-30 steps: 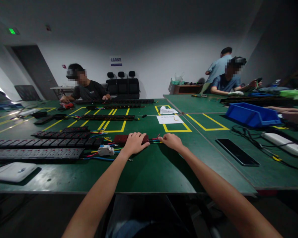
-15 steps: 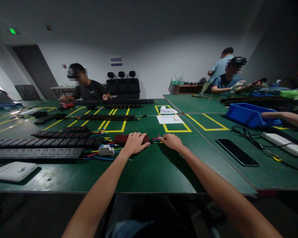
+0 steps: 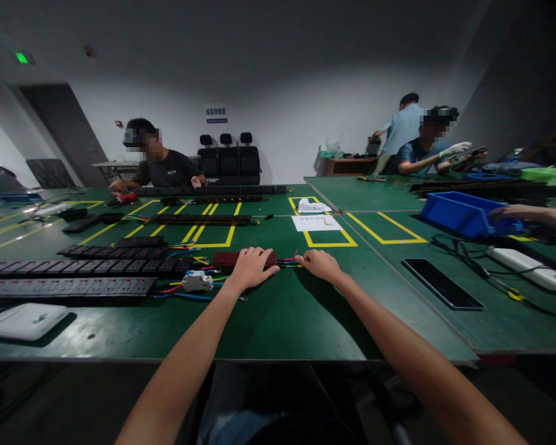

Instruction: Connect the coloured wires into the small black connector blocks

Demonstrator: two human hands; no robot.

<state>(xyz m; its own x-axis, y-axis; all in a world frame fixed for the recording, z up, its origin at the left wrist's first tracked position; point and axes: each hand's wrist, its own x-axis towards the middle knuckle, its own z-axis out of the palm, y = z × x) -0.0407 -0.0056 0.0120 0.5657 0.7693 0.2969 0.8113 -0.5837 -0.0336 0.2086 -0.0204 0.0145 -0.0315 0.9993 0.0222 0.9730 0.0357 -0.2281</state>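
Note:
My left hand [image 3: 254,269] lies over a dark red block [image 3: 224,259], its fingers resting on the top and its thumb pointing right. Thin coloured wires [image 3: 287,262] come out of the block's right end. The fingers of my right hand [image 3: 321,266] are closed at the ends of these wires. Left of the block, a white component [image 3: 197,280] sits among red, yellow, green and blue wires. Long grey and black socket strips [image 3: 74,287] lie further left on the green table [image 3: 278,334].
A phone [image 3: 442,283], black cables and a white device [image 3: 532,269] lie on the right. Another person's hand [image 3: 514,213] reaches to a blue bin [image 3: 467,213]. Paper [image 3: 315,223] lies ahead. A white box [image 3: 25,321] is at the near left. People work across the table.
My hands have kept their places. At the back right, the seated person's gloved hand has risen, and the standing person has shifted left. The hand at the blue bin has moved slightly.

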